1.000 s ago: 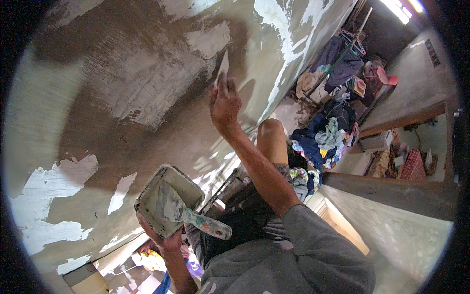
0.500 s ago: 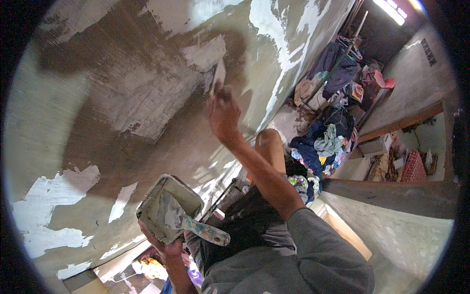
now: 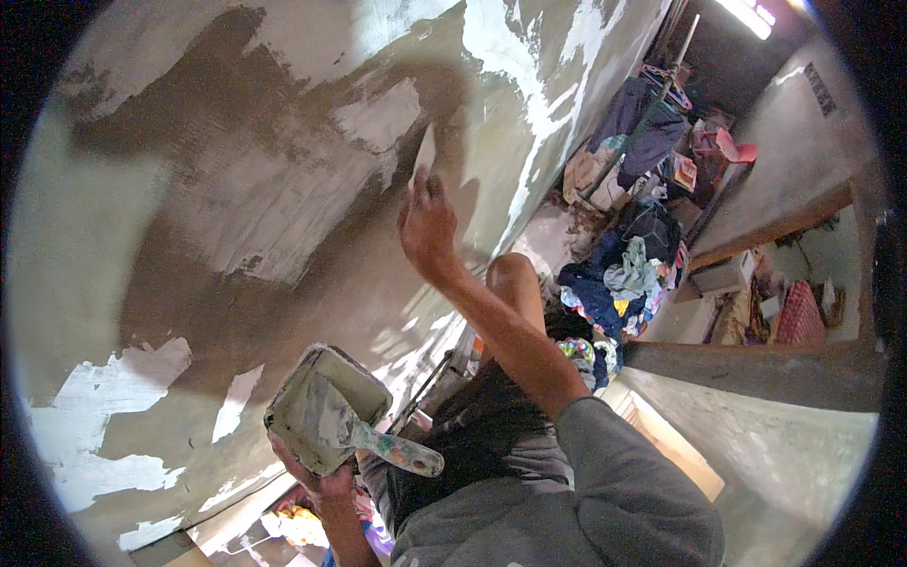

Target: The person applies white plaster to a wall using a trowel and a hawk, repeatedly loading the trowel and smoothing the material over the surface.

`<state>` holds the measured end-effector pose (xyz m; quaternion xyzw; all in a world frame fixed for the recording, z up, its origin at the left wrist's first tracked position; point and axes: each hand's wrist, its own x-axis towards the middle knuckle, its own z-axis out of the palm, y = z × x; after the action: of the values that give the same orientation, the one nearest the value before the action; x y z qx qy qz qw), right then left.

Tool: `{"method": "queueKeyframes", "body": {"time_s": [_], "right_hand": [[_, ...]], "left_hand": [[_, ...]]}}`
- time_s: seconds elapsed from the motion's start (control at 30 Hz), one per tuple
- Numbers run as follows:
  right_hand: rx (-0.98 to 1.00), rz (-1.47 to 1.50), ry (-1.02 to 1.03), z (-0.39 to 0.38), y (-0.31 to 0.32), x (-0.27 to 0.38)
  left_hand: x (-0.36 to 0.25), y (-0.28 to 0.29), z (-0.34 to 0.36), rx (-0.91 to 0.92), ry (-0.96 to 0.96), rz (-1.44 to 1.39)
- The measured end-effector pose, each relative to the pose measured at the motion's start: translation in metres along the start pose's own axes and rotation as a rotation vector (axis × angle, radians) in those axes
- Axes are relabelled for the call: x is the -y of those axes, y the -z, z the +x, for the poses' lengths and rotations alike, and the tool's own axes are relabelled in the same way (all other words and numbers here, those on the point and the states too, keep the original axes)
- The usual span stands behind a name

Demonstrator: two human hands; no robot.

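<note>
My right hand (image 3: 429, 227) reaches up to the plastered wall (image 3: 340, 274), its fingers closed round a putty knife. That putty knife (image 3: 427, 149) points upward, its pale blade near a patch of light filler (image 3: 383, 115); whether it touches the wall I cannot tell. Low in the picture, my left hand (image 3: 326, 480) grips a square, filler-crusted tub (image 3: 364, 378) from beneath. A second putty knife (image 3: 402, 448) with a paint-spotted handle lies across the tub, its wide blade inside and coated with grey-white filler.
White patches (image 3: 113, 402) mark the wall at left. Beyond my bent knee (image 3: 513, 280) lies a heap of clothes (image 3: 628, 274), with dark garments (image 3: 652, 142) hanging behind it. A wood-framed opening (image 3: 756, 373) with stored items is at right. A lit tube lamp (image 3: 746, 14) shines at top.
My right hand has shifted slightly left and down, and its putty knife blade shows at a different angle. The left hand still holds the tub in nearly the same place.
</note>
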<state>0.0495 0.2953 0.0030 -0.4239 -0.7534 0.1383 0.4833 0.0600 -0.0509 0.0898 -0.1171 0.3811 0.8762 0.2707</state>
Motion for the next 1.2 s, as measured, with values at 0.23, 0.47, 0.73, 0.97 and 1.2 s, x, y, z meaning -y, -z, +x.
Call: {"method": "queueKeyframes", "body": {"time_s": [0.23, 0.47, 0.73, 0.97, 1.2], "right_hand": [[0.126, -0.028, -0.159, 0.028, 0.003, -0.008], [0.04, -0.025, -0.14, 0.052, 0.0, -0.026], [-0.071, -0.121, 0.001, 0.092, 0.022, -0.022], [-0.161, -0.011, 0.024, 0.09, 0.017, -0.031], [-0.177, -0.047, 0.14, 0.065, 0.017, -0.025]], "left_hand": [[0.0, 0.107, 0.033, 0.141, -0.595, 1.379], [0.01, 0.09, 0.032, 0.025, -0.449, 0.94], [0.015, 0.033, 0.016, 0.171, -0.623, 1.39], [0.013, 0.033, 0.016, 0.23, -0.766, 1.705], [0.017, 0.042, 0.026, 0.344, -0.919, 1.576]]}}
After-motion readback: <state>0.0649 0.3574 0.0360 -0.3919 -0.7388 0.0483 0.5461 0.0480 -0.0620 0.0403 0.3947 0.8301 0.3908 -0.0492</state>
